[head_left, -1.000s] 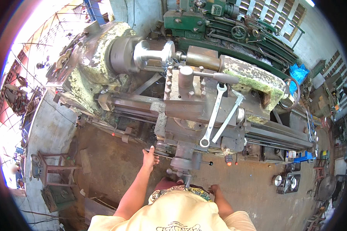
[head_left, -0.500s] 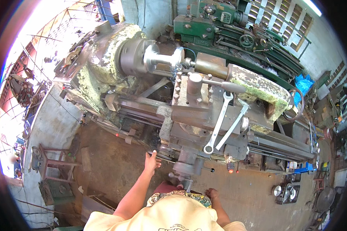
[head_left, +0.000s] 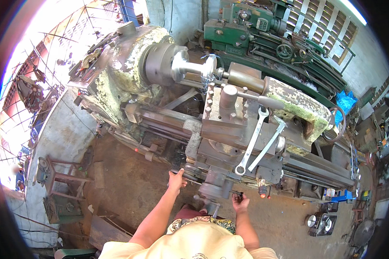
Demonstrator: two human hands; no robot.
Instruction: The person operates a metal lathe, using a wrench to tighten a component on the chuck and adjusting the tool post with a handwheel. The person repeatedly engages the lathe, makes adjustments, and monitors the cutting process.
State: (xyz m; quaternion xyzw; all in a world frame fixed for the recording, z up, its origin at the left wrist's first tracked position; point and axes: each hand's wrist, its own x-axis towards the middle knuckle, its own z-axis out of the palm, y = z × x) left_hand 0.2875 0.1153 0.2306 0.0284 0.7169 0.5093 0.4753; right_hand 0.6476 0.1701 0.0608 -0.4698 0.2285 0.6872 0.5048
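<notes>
I stand at a large old lathe (head_left: 129, 82) with worn green paint. My left hand (head_left: 176, 180) grips a handwheel on the front of the carriage (head_left: 229, 125). My right hand (head_left: 240, 202) closes around a small dark handle low on the apron, beside the hanging crank (head_left: 212, 207). A shiny metal workpiece (head_left: 194, 69) sits in the chuck (head_left: 157, 64). Two long spanners (head_left: 257, 140) lie crossed on top of the carriage, next to the tool post (head_left: 227, 101).
A second green lathe (head_left: 263, 39) stands behind. The tailstock (head_left: 298, 108) is to the right on the bed. A metal stool (head_left: 58, 181) stands on the dirt floor at left, round parts (head_left: 320, 222) lie at lower right, and a blue bag (head_left: 343, 103) sits at far right.
The view has shifted closer to the lathe. My left hand stays on the carriage handwheel. My right hand has come up to the small handle on the apron.
</notes>
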